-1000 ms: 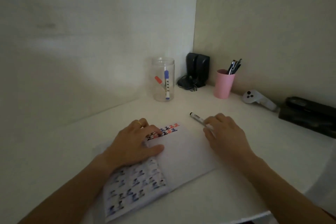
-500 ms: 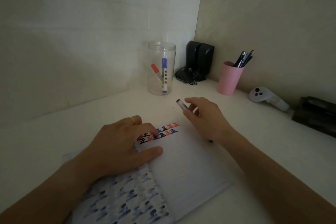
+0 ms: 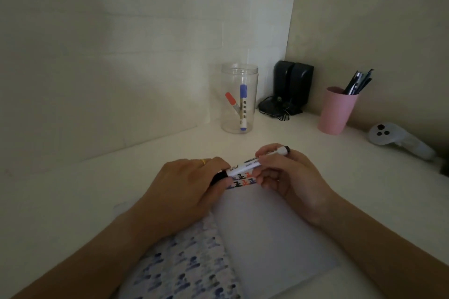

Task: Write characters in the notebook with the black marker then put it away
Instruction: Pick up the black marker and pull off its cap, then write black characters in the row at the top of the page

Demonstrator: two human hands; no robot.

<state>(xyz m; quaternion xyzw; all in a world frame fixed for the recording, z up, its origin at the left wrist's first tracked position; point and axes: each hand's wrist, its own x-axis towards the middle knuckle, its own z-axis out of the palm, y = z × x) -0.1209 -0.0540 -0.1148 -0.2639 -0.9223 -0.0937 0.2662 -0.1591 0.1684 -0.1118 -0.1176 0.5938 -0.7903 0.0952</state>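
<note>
The open notebook (image 3: 267,233) lies in front of me, its white page bare except for rows of black, red and blue characters (image 3: 243,181) along the top edge. The black marker (image 3: 245,165) is held level just above those rows. My left hand (image 3: 187,192) pinches its black cap end and rests on the notebook's patterned left side. My right hand (image 3: 289,177) grips the white barrel, with the marker's far end sticking out past my fingers.
A clear jar (image 3: 239,98) with a red and a blue marker stands behind the notebook. Black speakers (image 3: 292,87) sit in the corner. To the right are a pink cup (image 3: 336,110) of pens and a white controller (image 3: 398,139). Walls close the desk's back and right sides.
My right hand picked the marker up off the desk and brought it left over the page. My left hand lifted from the page and took hold of the cap end.
</note>
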